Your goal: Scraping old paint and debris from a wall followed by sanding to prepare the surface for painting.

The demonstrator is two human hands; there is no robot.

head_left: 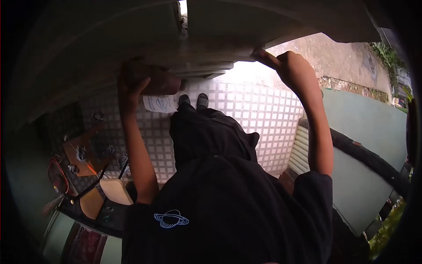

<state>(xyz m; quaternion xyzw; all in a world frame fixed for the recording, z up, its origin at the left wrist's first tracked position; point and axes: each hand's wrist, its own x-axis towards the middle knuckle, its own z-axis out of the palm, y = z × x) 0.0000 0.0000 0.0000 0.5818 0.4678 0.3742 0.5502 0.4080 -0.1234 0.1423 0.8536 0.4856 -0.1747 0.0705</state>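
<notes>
The left hand [134, 86], upper left of the frame, is raised against a reddish-brown block [165, 82], a thing whose exact kind the shadow hides. The block sits just below the dark grey-green panel [263, 24] that spans the top of the frame. The left thumb is set against the block; the other fingers sink into shade, so I cannot tell whether they are clamped on it or only steadying it. The right hand [294, 68], upper right, is curled, its fingertips together at the panel's lower edge; whether anything is pinched there I cannot tell.

The likeliest trouble, as I judge it, is a drop. If the block's weight lies mostly on one hand at its left end, its right end could tip and twist out of the grip. It would fall towards the sandals [202, 102] at upper centre, whose wearer stands close below, or onto the white printed sack [157, 104] just to their left. The deep shade around the left hand could also hide a poor hold or a knuckle caught against the panel. At the right hand, a sharp or rough edge could scrape the fingertips. With both arms raised, tiredness could loosen either hand, and a foot slipping on the tiled floor [263, 108] would upset both.
</notes>
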